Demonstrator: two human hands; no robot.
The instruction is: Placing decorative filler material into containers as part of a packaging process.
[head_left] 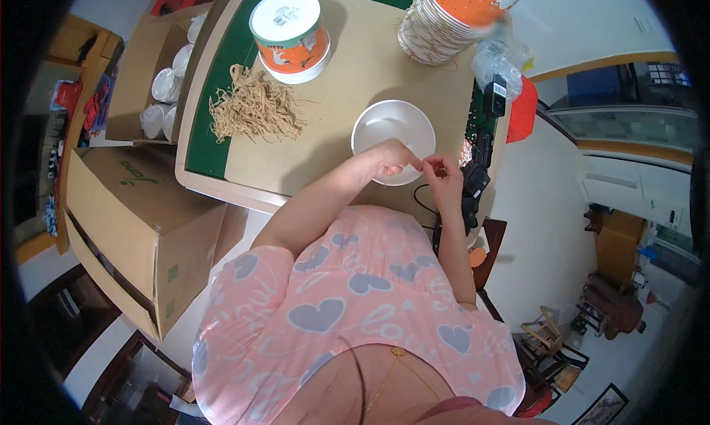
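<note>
An open white round paper bucket (390, 120) stands on the table in front of me, its inside facing up. My left hand (396, 157) reaches over its near rim with the fingers curled closed. My right hand (444, 177) is at the rim's right side, thumb and fingertips pinched together. The fingertips of both hands meet there; whatever they hold is too small to make out. A loose pile of tan twisted cords (255, 107) lies to the left. Behind it sits an upside-down orange printed paper bucket (292, 52) with a white bottom.
A tall leaning stack of nested paper buckets (438, 29) with cords stands at the back right. Beside it are a clear plastic bag (497, 61) and black devices (477, 181) along the table's right edge. Cardboard boxes (148, 225) stand left of the table.
</note>
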